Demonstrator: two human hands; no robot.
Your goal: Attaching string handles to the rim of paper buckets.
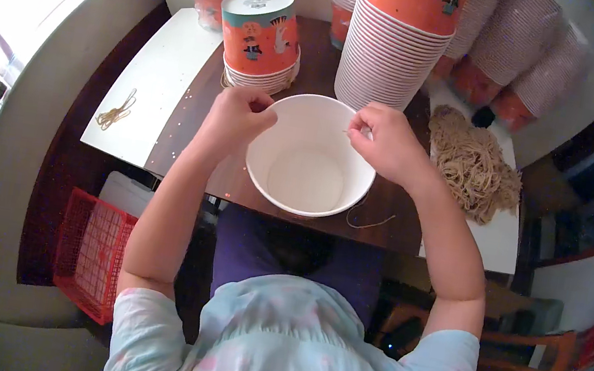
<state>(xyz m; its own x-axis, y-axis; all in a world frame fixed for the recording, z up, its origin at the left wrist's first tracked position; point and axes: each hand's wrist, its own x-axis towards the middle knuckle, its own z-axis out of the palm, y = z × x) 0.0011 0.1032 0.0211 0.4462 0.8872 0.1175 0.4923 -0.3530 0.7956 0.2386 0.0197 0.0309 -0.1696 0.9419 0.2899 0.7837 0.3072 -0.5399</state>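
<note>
A white-lined paper bucket (306, 175) stands upright at the table's near edge, its open mouth facing up. My left hand (237, 121) is closed at the left of its rim, thumb and fingers pinched together there. Opposite it, my right hand (389, 144) pinches the right of the rim. A tiny tan strand seems to show by the right fingertips, too small to be sure of. A thin string (375, 226) trails on the table from beside the bucket's right side.
Upside-down orange buckets (261, 40) stand behind my left hand. A tall bucket stack (389, 57) rises behind the right. A heap of tan strings (473, 166) lies at the right, a small string bundle (116, 110) at the left. A red basket (91, 254) stands below left.
</note>
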